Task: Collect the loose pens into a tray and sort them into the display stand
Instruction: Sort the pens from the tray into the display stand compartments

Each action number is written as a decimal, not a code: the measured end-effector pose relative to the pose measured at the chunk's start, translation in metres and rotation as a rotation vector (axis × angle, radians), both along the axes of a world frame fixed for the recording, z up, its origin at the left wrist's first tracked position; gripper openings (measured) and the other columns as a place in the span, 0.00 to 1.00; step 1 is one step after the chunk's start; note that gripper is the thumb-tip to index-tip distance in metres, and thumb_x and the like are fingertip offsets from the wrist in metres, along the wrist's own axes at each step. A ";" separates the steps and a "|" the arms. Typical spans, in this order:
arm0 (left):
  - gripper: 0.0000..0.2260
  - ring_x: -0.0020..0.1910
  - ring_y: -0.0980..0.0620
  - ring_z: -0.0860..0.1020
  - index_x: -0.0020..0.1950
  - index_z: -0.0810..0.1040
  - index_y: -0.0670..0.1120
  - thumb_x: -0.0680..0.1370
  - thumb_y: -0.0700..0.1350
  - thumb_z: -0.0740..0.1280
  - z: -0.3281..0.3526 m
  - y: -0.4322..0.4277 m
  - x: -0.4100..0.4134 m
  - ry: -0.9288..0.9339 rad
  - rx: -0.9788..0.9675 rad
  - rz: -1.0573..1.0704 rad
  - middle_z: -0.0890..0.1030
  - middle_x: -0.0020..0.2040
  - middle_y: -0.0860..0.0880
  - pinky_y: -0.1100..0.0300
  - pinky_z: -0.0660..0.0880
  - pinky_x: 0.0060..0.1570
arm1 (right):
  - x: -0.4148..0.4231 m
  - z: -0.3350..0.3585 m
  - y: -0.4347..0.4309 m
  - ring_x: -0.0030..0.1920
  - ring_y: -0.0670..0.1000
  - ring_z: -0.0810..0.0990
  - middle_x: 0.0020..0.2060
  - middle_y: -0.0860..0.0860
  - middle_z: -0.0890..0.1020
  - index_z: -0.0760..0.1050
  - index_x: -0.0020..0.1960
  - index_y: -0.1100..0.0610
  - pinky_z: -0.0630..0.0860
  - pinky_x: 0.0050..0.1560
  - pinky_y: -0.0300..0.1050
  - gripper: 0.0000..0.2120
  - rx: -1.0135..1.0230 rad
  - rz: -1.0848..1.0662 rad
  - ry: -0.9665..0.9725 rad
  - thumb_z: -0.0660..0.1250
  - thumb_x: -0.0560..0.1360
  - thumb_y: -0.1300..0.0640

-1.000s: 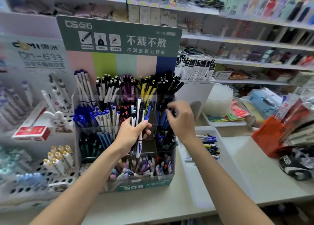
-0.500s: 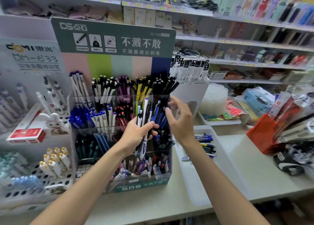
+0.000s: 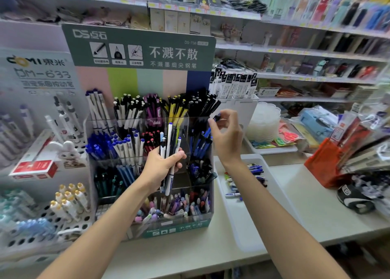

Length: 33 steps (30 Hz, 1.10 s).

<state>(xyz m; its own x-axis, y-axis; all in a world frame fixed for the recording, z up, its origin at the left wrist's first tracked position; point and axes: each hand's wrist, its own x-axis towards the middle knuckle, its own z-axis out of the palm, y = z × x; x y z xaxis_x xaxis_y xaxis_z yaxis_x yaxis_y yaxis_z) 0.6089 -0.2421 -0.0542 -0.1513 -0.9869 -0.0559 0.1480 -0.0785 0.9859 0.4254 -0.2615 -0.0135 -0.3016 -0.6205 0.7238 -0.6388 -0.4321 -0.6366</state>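
On my feed the left hand (image 3: 161,167) is clamped around a bundle of upright pens (image 3: 170,140), white and black barrels with blue caps. It holds them in front of the middle tiers of the clear acrylic display stand with the green header card (image 3: 139,46). The thumb crosses the front of the bundle, and the lower ends of the pens stick out below the palm.

The right hand (image 3: 229,140) is raised at the stand's upper right corner, well apart from the left hand. Its fingers are curled, and thumb and forefinger pinch what looks to me like a dark blue pen (image 3: 217,117). That spot is blurred, so I can't see more than its tip. It sits just beside the black pens in the top right compartment.

The stand's compartments are packed with sorted pens: white, purple, yellow and black at the top, blue and red in the middle, pastel ones at the bottom.

The long white plastic tray (image 3: 249,226) lies on the pale counter (image 3: 316,205), just to the right of the stand. A small heap of loose mixed-colour pens (image 3: 252,173) lies at its far end, partly hidden behind the right forearm.

To the left of the stand, a white perforated holder (image 3: 69,226) carries yellow-capped markers.
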 end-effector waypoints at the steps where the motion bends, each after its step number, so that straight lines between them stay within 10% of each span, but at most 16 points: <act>1: 0.04 0.31 0.54 0.78 0.52 0.80 0.40 0.78 0.38 0.70 0.000 0.001 0.000 0.007 0.000 -0.001 0.84 0.40 0.46 0.63 0.77 0.32 | 0.001 -0.009 -0.001 0.37 0.47 0.79 0.40 0.47 0.78 0.73 0.54 0.60 0.78 0.41 0.39 0.12 0.023 0.014 0.063 0.73 0.74 0.61; 9: 0.06 0.33 0.53 0.79 0.53 0.79 0.38 0.78 0.38 0.70 0.002 0.000 0.004 0.006 -0.026 -0.011 0.85 0.41 0.45 0.62 0.77 0.35 | -0.002 -0.046 -0.003 0.51 0.54 0.78 0.47 0.53 0.81 0.80 0.50 0.60 0.66 0.55 0.40 0.05 0.078 -0.047 0.422 0.71 0.74 0.62; 21: 0.09 0.42 0.43 0.85 0.57 0.80 0.39 0.78 0.40 0.69 0.012 0.006 0.012 0.036 -0.061 -0.016 0.86 0.43 0.41 0.55 0.82 0.41 | 0.044 0.004 0.013 0.44 0.44 0.82 0.43 0.48 0.84 0.83 0.51 0.57 0.79 0.49 0.40 0.05 0.373 0.385 -0.029 0.71 0.75 0.61; 27: 0.08 0.44 0.40 0.85 0.52 0.81 0.38 0.80 0.42 0.67 0.009 0.014 0.063 -0.020 -0.072 0.113 0.86 0.45 0.39 0.50 0.84 0.45 | 0.065 0.027 0.003 0.45 0.54 0.84 0.42 0.53 0.84 0.80 0.47 0.53 0.82 0.50 0.53 0.05 0.230 0.348 -0.358 0.70 0.76 0.62; 33: 0.09 0.48 0.41 0.85 0.57 0.80 0.39 0.81 0.41 0.65 0.005 0.028 0.118 -0.005 -0.068 0.126 0.85 0.50 0.40 0.51 0.83 0.47 | 0.113 0.045 -0.008 0.42 0.46 0.81 0.42 0.51 0.83 0.80 0.50 0.59 0.79 0.47 0.39 0.03 0.017 0.282 -0.272 0.69 0.76 0.63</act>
<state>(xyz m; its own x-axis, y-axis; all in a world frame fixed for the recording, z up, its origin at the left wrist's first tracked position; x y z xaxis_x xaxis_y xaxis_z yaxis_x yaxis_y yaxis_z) 0.7272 -0.2137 -0.0492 -0.0261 -0.9996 0.0109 0.1475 0.0069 0.9890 0.5383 -0.2694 0.0316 -0.2967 -0.7181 0.6296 -0.3033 -0.5543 -0.7751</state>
